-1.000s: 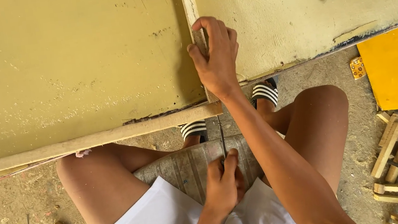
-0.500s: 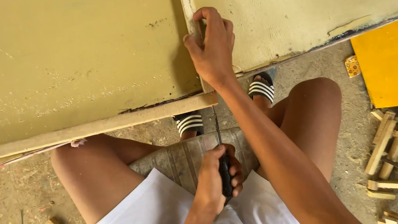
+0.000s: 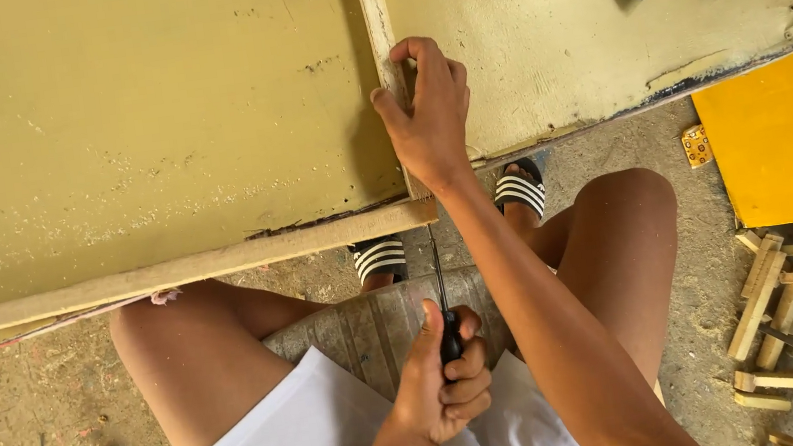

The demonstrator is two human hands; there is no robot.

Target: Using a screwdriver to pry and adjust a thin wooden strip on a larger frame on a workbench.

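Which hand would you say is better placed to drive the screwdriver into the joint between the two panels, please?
Probably the left hand: it already grips the screwdriver, whose shaft points up at the wooden edge strip. The right hand is occupied, pressing on the vertical strip.

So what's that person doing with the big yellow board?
A person sits on a low ridged seat on a dusty floor, knees apart. Their right hand grips a thin wooden strip standing along the olive-yellow board. Their left hand holds a black-handled tool with a thin metal shaft pointing up at the board's wooden edge. Small wood offcuts lie on the right.
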